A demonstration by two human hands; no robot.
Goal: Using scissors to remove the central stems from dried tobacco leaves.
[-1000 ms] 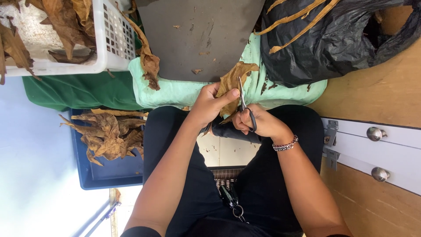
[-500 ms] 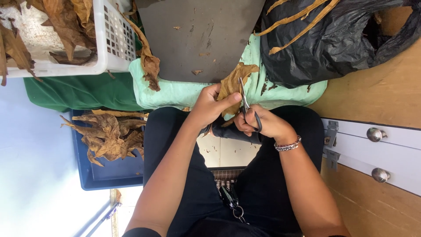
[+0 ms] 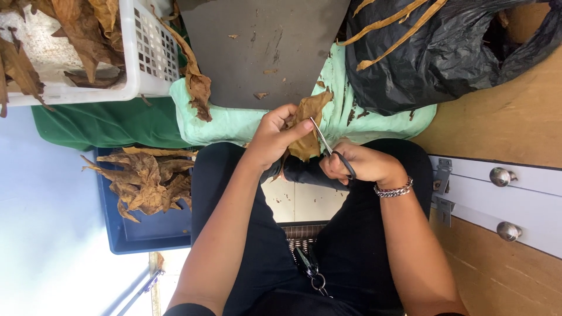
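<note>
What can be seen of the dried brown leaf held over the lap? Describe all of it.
The dried brown leaf is a crinkled, papery, tan-to-brown piece with ragged edges and darker patches. It stands roughly upright above the person's lap, its top reaching over the pale green cloth. The left hand pinches its left side between thumb and fingers. The thin metal blades of the black-handled scissors, held in the right hand, lie slanted against its right edge. Its lower part is hidden behind the hands.

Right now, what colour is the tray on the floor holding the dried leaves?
Dark blue. The tray shows in the head view, left of the person's leg, with brown dried leaves piled in it.
</note>
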